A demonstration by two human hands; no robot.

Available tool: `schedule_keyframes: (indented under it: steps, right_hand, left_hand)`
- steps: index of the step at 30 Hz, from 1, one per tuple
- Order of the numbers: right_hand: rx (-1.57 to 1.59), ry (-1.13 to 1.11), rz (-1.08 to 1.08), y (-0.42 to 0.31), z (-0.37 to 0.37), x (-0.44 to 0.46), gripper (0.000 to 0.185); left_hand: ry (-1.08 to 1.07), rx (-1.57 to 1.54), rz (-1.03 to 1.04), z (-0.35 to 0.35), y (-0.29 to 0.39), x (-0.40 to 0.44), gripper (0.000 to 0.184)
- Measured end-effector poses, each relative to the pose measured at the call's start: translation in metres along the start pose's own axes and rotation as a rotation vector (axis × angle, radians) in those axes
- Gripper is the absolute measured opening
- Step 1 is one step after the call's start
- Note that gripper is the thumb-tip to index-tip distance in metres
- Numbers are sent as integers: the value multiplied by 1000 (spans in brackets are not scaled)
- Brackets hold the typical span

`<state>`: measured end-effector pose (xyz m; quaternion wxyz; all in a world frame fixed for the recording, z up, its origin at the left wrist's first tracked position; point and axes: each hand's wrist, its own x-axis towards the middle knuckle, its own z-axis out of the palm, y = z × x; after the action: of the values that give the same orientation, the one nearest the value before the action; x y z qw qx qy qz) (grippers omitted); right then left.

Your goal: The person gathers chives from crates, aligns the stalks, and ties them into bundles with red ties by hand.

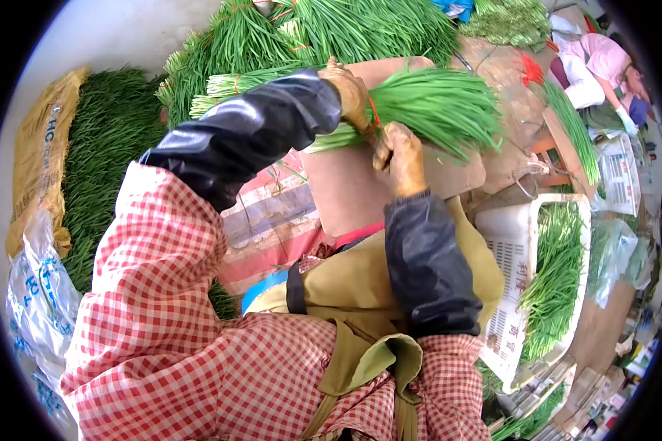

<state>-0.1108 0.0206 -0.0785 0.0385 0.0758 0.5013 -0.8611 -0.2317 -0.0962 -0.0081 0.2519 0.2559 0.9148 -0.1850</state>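
A bundle of garlic chives lies across a brown board in front of me, its leaf tips fanned to the right. A thin red band runs around its middle. My left hand, in a yellowish glove, reaches over the bundle with its fingers closed at the band. Just to the right, my right hand, gloved the same way, pinches the band at the near side of the bundle. The fingertips of both hands almost meet, partly hiding the band's ends.
Tied chive bundles are piled behind the board. Loose chives fill a yellow sack on the left. A white crate with chives stands at my right. Another person in pink bends at the far right.
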Motion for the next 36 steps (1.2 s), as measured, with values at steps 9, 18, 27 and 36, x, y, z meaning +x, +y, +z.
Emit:
schedule_keyframes:
  steps: [9, 18, 27, 36]
  right_hand:
    - [168, 25, 123, -40, 48, -25, 32]
    - [-99, -323, -1, -58, 108, -40, 32]
    - [-734, -132, -403, -141, 63, -97, 38]
    - [-522, 1494, 176, -33, -187, -557, 22]
  left_hand:
    - [882, -56, -185, 133, 106, -4, 70]
    - [1303, -858, 138, 126, 35, -27, 54]
    - [816, 50, -335, 60, -229, -41, 18]
    - [523, -213, -51, 157, -282, 150, 98]
